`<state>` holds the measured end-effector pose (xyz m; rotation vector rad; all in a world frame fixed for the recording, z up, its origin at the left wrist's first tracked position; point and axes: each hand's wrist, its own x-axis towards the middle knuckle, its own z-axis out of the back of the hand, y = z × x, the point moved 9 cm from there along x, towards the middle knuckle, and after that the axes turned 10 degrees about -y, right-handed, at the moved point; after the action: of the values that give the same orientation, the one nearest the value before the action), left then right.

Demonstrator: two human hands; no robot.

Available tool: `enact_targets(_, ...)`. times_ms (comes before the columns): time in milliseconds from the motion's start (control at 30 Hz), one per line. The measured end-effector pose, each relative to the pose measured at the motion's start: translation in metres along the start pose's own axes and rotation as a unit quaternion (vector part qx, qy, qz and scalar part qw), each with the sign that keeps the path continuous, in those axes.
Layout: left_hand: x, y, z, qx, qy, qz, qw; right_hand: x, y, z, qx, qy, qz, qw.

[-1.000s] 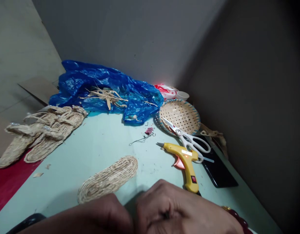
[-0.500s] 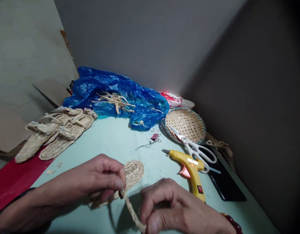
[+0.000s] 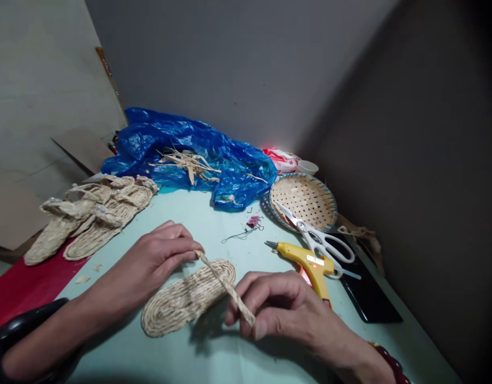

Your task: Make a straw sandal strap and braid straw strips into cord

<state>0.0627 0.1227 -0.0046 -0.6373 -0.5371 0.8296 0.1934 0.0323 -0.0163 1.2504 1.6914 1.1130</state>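
Note:
A short braided straw strip [image 3: 226, 287] stretches between my two hands. My left hand [image 3: 166, 253] pinches its upper end between thumb and fingers. My right hand [image 3: 283, 309] is closed on the lower end, with thumb and forefinger at the strip's tip. Below the strip, a woven straw sole [image 3: 177, 306] lies flat on the pale green table [image 3: 190, 210], crossed in part by the strip. Just beyond my right hand lies a yellow hot glue gun [image 3: 304, 260], its handle partly hidden by that hand.
Finished straw sandals [image 3: 113, 224] lie at the left on a red sheet [image 3: 33, 285]. A blue plastic bag [image 3: 158, 138] with loose straw [image 3: 190, 165] is at the back. On the right are a woven basket [image 3: 309, 200], white scissors [image 3: 321, 240], a black phone [image 3: 368, 298] and thin wire [image 3: 240, 234].
My left hand has moved up and left, uncovering more of the sole. My right hand has risen slightly, and the strip is now over the sole's right side.

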Motion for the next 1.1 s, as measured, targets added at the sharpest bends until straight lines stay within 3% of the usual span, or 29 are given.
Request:
enact_targets(167,0.002,0.005,0.000,0.007,-0.020,0.011,1.000,0.001,0.002,0.000,-0.185,0.001,0.046,0.982)
enact_targets(367,0.003,0.028,-0.007,-0.075,-0.033,0.119,0.990,-0.003,0.000,0.002,-0.368,0.000,0.090,0.926)
enact_targets(567,0.003,0.038,-0.020,-0.179,-0.029,0.179,0.967,0.003,0.015,0.021,-0.422,-0.082,0.153,0.890)
enact_targets(733,0.002,0.041,-0.023,-0.186,-0.024,0.186,0.964,0.000,0.013,0.027,-0.436,-0.104,0.193,0.873)
enact_targets(833,0.002,0.042,-0.023,-0.162,-0.022,0.175,0.971,-0.002,0.007,0.018,-0.447,-0.100,0.211,0.863)
enact_targets(933,0.001,0.042,-0.024,-0.134,-0.013,0.161,0.978,-0.003,0.004,-0.004,-0.443,-0.053,0.243,0.861)
enact_targets(1100,0.001,0.036,-0.028,-0.116,0.007,0.141,0.983,0.000,0.006,-0.030,-0.482,0.000,0.286,0.828)
